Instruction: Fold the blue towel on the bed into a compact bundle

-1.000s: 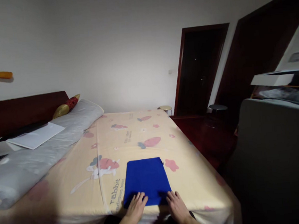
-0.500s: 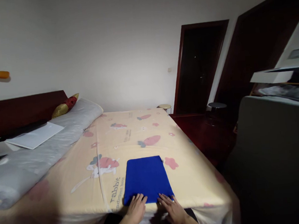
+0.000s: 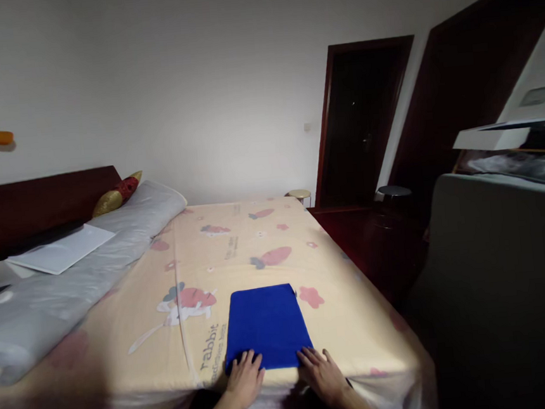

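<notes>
A flat blue folded cloth [image 3: 266,326] lies on the bed's patterned cream sheet [image 3: 237,233], close to the near edge. Its top right corner shows a small dark spot. My left hand [image 3: 246,378] rests palm down on the cloth's near left corner, fingers stretched and slightly spread. At the near right corner lies my right hand [image 3: 321,373], also palm down with fingers apart, its fingertips touching the cloth's edge. Neither hand grips anything.
A grey rolled quilt [image 3: 88,278] runs along the left, with a white flat board [image 3: 61,249] and a red and gold cushion [image 3: 118,196] by the headboard [image 3: 43,202]. Two stools stand beyond the bed. A dark grey panel [image 3: 502,273] rises at right.
My right hand has slid a little right, to the cloth's corner. My left hand has shifted slightly left. The cloth stays in about the same place.
</notes>
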`<state>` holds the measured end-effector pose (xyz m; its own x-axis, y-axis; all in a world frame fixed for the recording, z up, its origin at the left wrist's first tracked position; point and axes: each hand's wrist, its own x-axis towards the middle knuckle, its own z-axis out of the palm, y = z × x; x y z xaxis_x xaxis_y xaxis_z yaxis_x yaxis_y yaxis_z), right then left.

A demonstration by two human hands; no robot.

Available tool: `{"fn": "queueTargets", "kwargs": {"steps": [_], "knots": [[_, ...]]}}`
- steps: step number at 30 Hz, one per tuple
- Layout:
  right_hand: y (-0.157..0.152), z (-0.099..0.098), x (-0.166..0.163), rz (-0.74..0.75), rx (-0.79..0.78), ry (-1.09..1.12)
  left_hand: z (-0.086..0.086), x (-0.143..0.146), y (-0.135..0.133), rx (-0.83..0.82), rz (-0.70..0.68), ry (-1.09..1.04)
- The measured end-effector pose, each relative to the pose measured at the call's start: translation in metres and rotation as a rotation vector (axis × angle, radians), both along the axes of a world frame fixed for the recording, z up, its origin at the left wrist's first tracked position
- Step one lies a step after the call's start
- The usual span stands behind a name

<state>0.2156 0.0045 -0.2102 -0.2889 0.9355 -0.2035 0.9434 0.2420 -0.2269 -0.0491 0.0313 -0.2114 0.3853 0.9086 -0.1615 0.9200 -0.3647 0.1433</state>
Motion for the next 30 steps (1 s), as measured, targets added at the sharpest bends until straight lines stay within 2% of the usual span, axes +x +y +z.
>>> {"fn": "queueTargets", "kwargs": {"steps": [3, 6, 10, 12, 14, 16, 19, 21, 25, 27, 30], "knots": [[0.003, -0.001, 0.007, -0.058, 0.016, -0.021, 0.001, -0.013, 0.009, 0.042, 0.066, 0.038], [0.003, 0.002, 0.004, -0.085, 0.039, -0.026, 0.003, -0.023, 0.014, 0.089, 0.043, 0.043], [-0.003, 0.006, -0.011, 0.079, 0.066, 0.1, 0.008, -0.014, 0.008, 0.083, -0.118, -0.014], [-0.006, 0.004, -0.015, 0.175, 0.022, 0.168, 0.012, -0.003, 0.002, 0.003, -0.225, -0.084], [-0.007, 0.0, -0.013, 0.202, -0.024, 0.188, 0.015, 0.005, -0.002, -0.109, -0.3, -0.148], [-0.005, -0.005, -0.006, 0.125, -0.016, 0.168, 0.019, 0.006, -0.001, -0.203, -0.306, -0.17], [0.0, -0.013, 0.01, -0.062, 0.054, 0.101, 0.022, -0.008, 0.007, -0.26, -0.208, -0.146], [0.004, -0.017, 0.019, -0.13, 0.087, 0.047, 0.021, -0.023, 0.014, -0.216, -0.138, -0.11], [0.009, -0.022, 0.021, -0.172, 0.176, -0.039, 0.015, -0.043, 0.019, 0.008, -0.071, -0.058], [0.009, -0.024, 0.015, -0.133, 0.257, -0.055, 0.01, -0.043, 0.018, 0.059, -0.068, -0.062], [0.008, -0.03, 0.006, -0.002, 0.356, -0.039, 0.002, -0.032, 0.014, 0.042, -0.163, -0.073]]}}
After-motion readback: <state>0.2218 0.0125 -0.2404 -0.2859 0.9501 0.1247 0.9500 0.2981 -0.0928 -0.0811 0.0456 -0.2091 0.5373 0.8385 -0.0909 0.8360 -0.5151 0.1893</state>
